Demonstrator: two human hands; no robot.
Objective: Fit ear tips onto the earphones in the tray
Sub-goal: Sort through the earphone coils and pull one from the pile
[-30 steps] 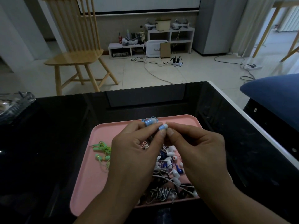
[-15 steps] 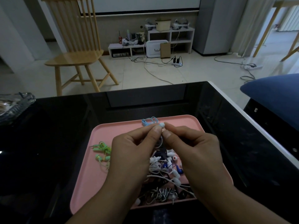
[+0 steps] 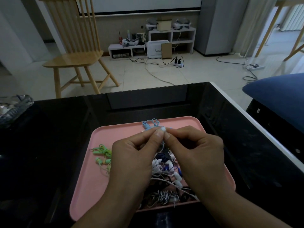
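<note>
A small white rounded ear tip (image 3: 163,129) sits pinched at the fingertips above a shallow pink rectangular plastic tray (image 3: 92,186), with a light-blue earphone with coiled cord (image 3: 150,125) just behind it, touching. A bundled green earphone set (image 3: 102,155) lies on the tray's left part. A tangled heap of white, blue and black earphones (image 3: 166,170) fills the tray's middle, reaching its near edge.
</note>
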